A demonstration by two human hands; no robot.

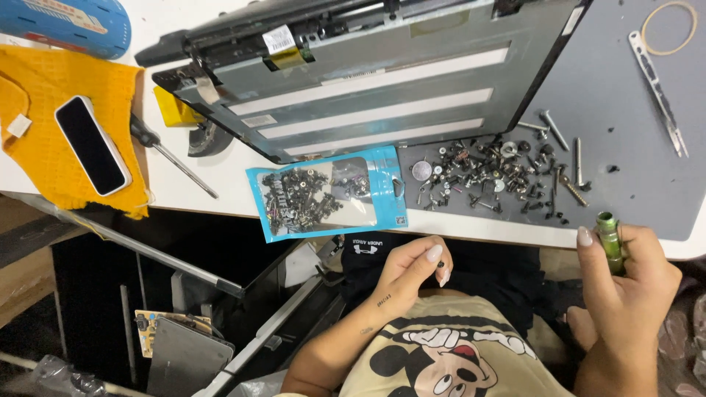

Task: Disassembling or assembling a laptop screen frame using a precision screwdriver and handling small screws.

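Note:
My right hand (631, 283) is below the table's front edge at the lower right, closed around a green screwdriver handle (609, 240) that points upward. My left hand (413, 266) hovers in front of my lap, just under the table edge, fingers curled and pinched together; whether something tiny is between them is too small to tell. Above it lies a blue zip bag (327, 192) filled with small dark screws. A loose pile of screws (500, 176) is spread on the grey mat (625, 147).
An opened laptop chassis (368, 81) lies tilted across the white table (220, 198). A phone (92, 145) rests on an orange cloth (44, 88); a black-handled screwdriver (170, 156) lies beside it. Tweezers (658, 92) and a rubber band (669, 28) sit at the far right.

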